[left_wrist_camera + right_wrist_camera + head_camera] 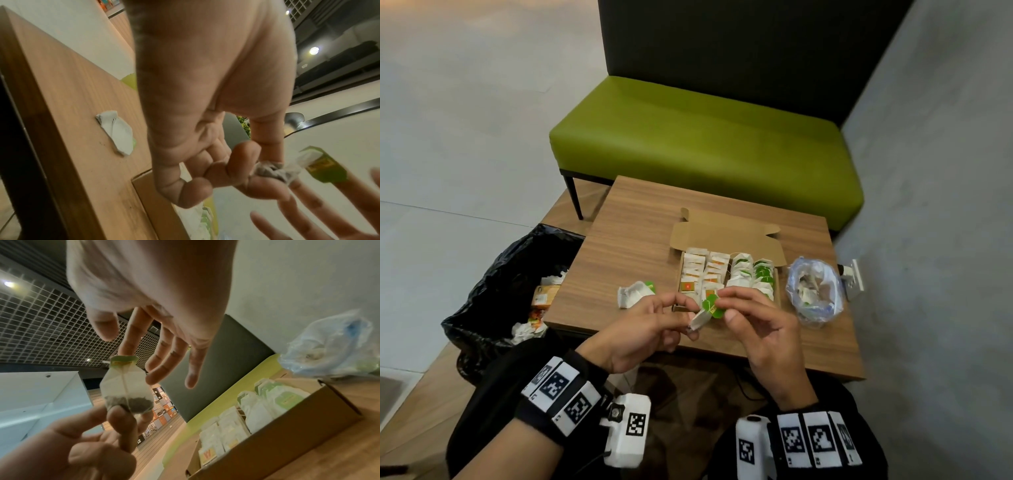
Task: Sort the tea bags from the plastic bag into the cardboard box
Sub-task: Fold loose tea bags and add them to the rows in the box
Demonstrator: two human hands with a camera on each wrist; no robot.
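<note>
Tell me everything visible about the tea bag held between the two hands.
The tea bag is a thin white, half-transparent paper pouch with dark tea settled at one end, a string down its middle and a green tag. The left hand pinches the pouch end, the right hand holds the tag, above the table's near edge.

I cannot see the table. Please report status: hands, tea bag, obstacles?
Left hand pinches tea bag; right hand pinches its green tag. Held above cardboard box. Nothing blocking.
</note>
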